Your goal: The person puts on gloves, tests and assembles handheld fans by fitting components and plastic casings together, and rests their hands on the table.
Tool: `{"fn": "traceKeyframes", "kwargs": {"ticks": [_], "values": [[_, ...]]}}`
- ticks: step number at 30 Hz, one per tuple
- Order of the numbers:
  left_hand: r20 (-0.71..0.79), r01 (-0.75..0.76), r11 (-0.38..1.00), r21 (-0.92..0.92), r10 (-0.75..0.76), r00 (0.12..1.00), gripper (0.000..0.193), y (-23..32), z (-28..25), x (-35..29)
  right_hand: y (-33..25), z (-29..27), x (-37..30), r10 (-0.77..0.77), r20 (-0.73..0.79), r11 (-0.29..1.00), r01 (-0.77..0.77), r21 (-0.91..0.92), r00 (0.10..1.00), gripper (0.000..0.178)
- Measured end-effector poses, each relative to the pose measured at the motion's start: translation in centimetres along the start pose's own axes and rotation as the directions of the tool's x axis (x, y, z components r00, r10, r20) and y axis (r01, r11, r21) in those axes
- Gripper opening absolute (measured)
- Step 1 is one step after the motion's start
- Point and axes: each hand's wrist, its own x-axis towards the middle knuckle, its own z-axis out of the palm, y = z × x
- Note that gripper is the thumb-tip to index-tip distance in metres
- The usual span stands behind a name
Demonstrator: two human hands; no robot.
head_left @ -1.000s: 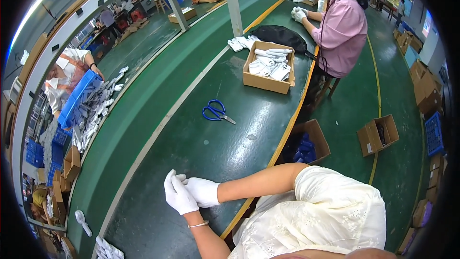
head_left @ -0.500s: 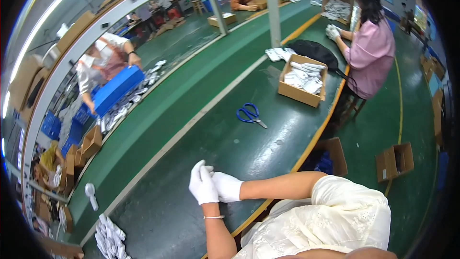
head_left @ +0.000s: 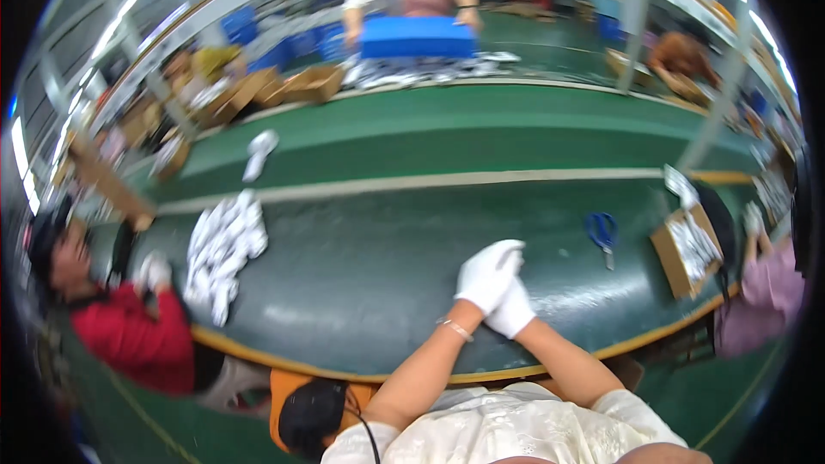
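Note:
White gloves cover both my hands, which rest together over the dark green table (head_left: 369, 266). My left hand (head_left: 486, 278) lies closed over the other, its fingers pressed together and no object showing in them. Beneath it, my right hand (head_left: 513, 309) has its fingers hidden. Right of them lie blue-handled scissors (head_left: 603, 236), apart from both hands. Farther left is a heap of white pieces (head_left: 225, 245), their kind too blurred to tell.
A cardboard box (head_left: 675, 262) of white pieces stands right. One white handled piece (head_left: 259, 155) lies on the green belt (head_left: 412, 142). Co-workers sit at both sides: a red sleeve (head_left: 142, 348) left, a pink sleeve (head_left: 769, 279) right. Across the belt, a person holds a blue bin (head_left: 417, 38).
The view has swung left, bringing the red-sleeved co-worker and the whole heap in. My hands stay clasped together. The blue bin is still held across the belt.

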Motion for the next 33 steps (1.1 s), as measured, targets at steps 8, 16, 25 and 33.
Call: {"fn": "traceKeyframes", "kwargs": {"ticks": [8, 16, 25, 33], "values": [[-0.010, -0.106, 0.991, 0.084, 0.108, 0.994, 0.022, 1.1, -0.2, -0.2, 1.4, 2.0, -1.2, 0.302, 0.302, -0.374, -0.179, 0.910, 0.904, 0.042], [-0.014, -0.060, 0.995, 0.075, 0.061, 0.998, 0.023, 0.6, -0.4, -0.2, 1.1, 2.3, -0.8, 0.306, 0.245, -0.039, -0.245, 0.969, 0.920, 0.031], [-0.007, -0.056, 0.997, 0.059, 0.057, 0.998, 0.022, 0.6, -0.6, -0.1, -0.3, 0.4, -0.3, 0.248, 0.091, 0.866, -0.263, 0.426, 0.964, 0.029], [0.007, -0.031, 0.999, 0.021, 0.031, 1.000, 0.022, 0.5, -0.4, -0.1, -0.5, 0.0, -0.1, 0.212, 0.041, 0.944, -0.216, 0.249, 0.976, 0.030]]}}
